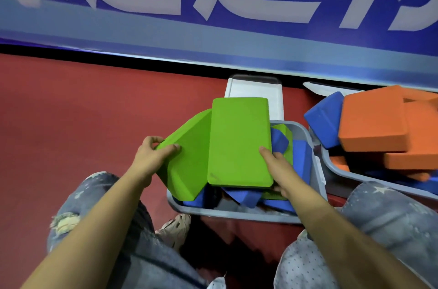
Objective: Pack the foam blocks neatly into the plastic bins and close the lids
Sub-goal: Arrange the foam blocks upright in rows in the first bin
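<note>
A grey plastic bin (239, 212) sits on the red floor in front of me, holding several blue foam blocks (301, 158) in a jumble. My left hand (151, 158) grips the corner of a tilted green foam block (187, 156) at the bin's left rim. My right hand (278, 170) holds the right edge of a flat green foam block (239, 142) lying over the bin, thumb on top. The bin's white lid (256, 94) stands open behind it.
A second grey bin (341, 170) at the right holds orange blocks (372, 120) and a blue block (324, 119), piled above its rim. A blue banner wall runs along the back. My knees in jeans and a shoe (175, 229) are below the bins.
</note>
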`<move>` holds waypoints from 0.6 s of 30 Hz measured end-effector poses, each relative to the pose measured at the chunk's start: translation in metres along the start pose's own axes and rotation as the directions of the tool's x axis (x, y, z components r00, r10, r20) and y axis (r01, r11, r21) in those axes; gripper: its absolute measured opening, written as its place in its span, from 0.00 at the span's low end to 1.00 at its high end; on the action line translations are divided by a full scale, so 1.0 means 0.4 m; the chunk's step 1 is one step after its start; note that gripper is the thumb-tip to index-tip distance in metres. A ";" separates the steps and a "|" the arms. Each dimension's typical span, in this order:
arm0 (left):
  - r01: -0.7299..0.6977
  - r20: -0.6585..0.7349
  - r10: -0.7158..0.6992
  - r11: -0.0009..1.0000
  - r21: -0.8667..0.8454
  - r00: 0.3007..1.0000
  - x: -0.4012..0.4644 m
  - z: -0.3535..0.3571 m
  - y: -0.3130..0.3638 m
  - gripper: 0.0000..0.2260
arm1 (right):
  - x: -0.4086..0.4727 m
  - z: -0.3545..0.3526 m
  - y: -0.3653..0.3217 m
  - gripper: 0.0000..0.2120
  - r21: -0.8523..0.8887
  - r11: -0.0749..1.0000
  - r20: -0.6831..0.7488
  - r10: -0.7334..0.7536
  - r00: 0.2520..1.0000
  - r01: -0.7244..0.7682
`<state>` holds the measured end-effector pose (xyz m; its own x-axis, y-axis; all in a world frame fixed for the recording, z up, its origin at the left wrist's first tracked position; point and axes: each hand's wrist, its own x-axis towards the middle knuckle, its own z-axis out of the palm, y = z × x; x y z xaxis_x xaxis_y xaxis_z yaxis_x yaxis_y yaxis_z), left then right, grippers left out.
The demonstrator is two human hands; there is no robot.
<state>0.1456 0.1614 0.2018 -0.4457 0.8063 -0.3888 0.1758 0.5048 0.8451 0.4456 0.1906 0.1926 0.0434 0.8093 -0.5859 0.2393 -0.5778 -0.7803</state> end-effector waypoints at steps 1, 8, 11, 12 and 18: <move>0.004 -0.003 -0.004 1.000 -0.017 1.000 0.008 -0.003 -0.001 0.30 | -0.005 0.010 -0.002 0.30 0.026 0.999 0.020 0.031 0.999 -0.031; 0.121 0.036 -0.117 0.981 -0.151 0.992 0.040 0.001 -0.022 0.30 | -0.011 0.037 -0.021 0.19 0.202 0.978 0.044 0.039 0.998 -0.047; 0.162 0.087 -0.147 0.965 -0.207 0.985 0.062 -0.014 -0.038 0.22 | -0.006 0.065 -0.043 0.19 0.246 0.966 0.057 0.064 0.996 -0.076; 0.192 0.107 -0.171 0.955 -0.227 0.979 0.066 -0.017 -0.041 0.17 | -0.006 0.073 -0.054 0.18 0.271 0.957 0.072 0.086 0.994 -0.102; 0.395 0.270 -0.311 0.846 -0.359 0.911 0.066 0.007 -0.037 0.06 | 0.028 0.132 -0.139 0.18 0.323 0.936 0.166 0.088 0.982 -0.138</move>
<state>0.1337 0.1761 0.1782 -0.2243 0.6610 -0.7160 -0.3421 0.6346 0.6930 0.3818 0.2261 0.2179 -0.0977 0.7266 -0.6801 -0.0952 -0.6871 -0.7203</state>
